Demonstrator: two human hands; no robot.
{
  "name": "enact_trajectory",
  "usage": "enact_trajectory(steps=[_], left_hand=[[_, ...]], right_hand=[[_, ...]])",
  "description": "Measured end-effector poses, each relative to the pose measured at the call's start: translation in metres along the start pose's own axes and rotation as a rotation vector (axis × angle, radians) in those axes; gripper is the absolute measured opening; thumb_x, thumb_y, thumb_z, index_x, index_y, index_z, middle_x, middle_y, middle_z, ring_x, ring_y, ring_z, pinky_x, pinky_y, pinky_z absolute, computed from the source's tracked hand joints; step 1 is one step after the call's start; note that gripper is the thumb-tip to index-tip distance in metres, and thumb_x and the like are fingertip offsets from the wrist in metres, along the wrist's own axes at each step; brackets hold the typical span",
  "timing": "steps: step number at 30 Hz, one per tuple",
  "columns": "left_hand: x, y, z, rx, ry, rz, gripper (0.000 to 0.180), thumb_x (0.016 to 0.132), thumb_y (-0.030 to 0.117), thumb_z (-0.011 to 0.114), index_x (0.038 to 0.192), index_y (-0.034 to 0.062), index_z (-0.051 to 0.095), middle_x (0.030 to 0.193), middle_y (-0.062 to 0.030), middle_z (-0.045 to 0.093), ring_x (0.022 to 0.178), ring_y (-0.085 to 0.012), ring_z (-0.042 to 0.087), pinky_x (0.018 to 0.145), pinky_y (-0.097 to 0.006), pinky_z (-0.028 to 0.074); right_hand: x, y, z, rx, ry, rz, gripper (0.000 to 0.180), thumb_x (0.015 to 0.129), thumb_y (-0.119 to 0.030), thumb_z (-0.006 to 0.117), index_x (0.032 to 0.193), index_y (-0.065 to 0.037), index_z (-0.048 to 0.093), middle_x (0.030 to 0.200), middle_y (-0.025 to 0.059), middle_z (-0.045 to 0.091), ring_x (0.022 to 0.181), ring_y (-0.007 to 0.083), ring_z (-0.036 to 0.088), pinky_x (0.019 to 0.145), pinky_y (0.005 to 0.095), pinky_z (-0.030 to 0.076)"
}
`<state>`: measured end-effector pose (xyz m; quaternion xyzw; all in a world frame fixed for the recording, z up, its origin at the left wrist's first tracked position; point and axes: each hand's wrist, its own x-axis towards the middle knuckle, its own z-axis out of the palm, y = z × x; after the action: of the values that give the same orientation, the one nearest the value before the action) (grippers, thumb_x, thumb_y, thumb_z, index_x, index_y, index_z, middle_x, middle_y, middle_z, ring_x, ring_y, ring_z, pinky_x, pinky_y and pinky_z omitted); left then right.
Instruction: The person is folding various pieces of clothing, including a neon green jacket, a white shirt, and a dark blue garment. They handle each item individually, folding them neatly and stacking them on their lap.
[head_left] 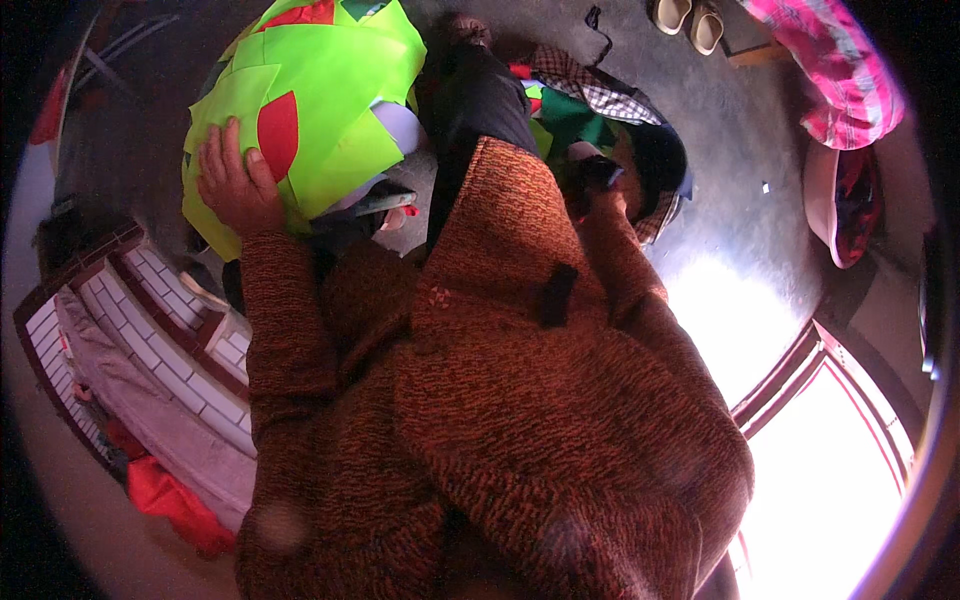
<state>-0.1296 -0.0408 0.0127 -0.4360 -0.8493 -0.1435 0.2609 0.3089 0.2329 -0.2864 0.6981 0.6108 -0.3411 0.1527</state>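
Observation:
Lime-green fabric pieces [340, 125] lie in a large overlapping heap at the far left, with a red piece [279, 134] among them and pale lilac cloth showing at the edge. My left hand [236, 185] rests on the near left side of this heap, fingers stretched out and holding nothing. On the other side of my dark-trousered leg, my right hand [606, 203] reaches into a second pile with dark green cloth [575, 122] and checked cloth [615, 103]. Something dark covers its fingers in shadow, so their grip is hidden.
A pair of beige clogs [690, 22] stands on the grey floor at the far right. Pink checked cloth [840, 70] hangs at the right edge. To the left are a white-tiled surface [150, 320], a mauve cloth [170, 400] and a red cloth [178, 503]. Bright light enters at the lower right.

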Motion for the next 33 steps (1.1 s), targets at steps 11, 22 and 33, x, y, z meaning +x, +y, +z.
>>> enact_trajectory(steps=[11, 22, 33], left_hand=[[-0.003, 0.017, -0.011, 0.071, -0.014, -0.065, 0.04, 0.093, 0.029, 0.037, 0.126, 0.0111, 0.051, 0.127, -0.0175, 0.05, 0.119, -0.0394, 0.044, 0.098, -0.052, 0.032], [-0.004, 0.005, 0.0, -0.004, -0.051, -0.125, 0.044, 0.091, 0.038, 0.037, 0.131, 0.0225, 0.046, 0.135, -0.0088, 0.045, 0.126, -0.0326, 0.038, 0.1, -0.054, 0.026], [-0.007, 0.005, -0.004, 0.11, -0.022, -0.104, 0.042, 0.09, 0.032, 0.043, 0.131, 0.0203, 0.047, 0.133, -0.0109, 0.047, 0.123, -0.0333, 0.041, 0.1, -0.051, 0.029]], right_hand=[[-0.018, 0.027, -0.043, 1.227, -0.157, -0.121, 0.069, 0.071, -0.043, 0.068, 0.128, -0.008, 0.047, 0.128, 0.0133, 0.051, 0.119, 0.0291, 0.045, 0.099, 0.0415, 0.038], [-0.053, 0.014, -0.142, 1.212, 0.185, -0.538, 0.032, 0.078, -0.013, 0.07, 0.107, -0.002, 0.061, 0.106, 0.0092, 0.063, 0.097, 0.0229, 0.06, 0.084, 0.0369, 0.049], [-0.182, -0.093, -0.217, 1.689, -0.346, -0.437, 0.057, 0.09, -0.043, 0.049, 0.13, -0.003, 0.045, 0.128, 0.0117, 0.051, 0.119, 0.0288, 0.048, 0.104, 0.0469, 0.034]])
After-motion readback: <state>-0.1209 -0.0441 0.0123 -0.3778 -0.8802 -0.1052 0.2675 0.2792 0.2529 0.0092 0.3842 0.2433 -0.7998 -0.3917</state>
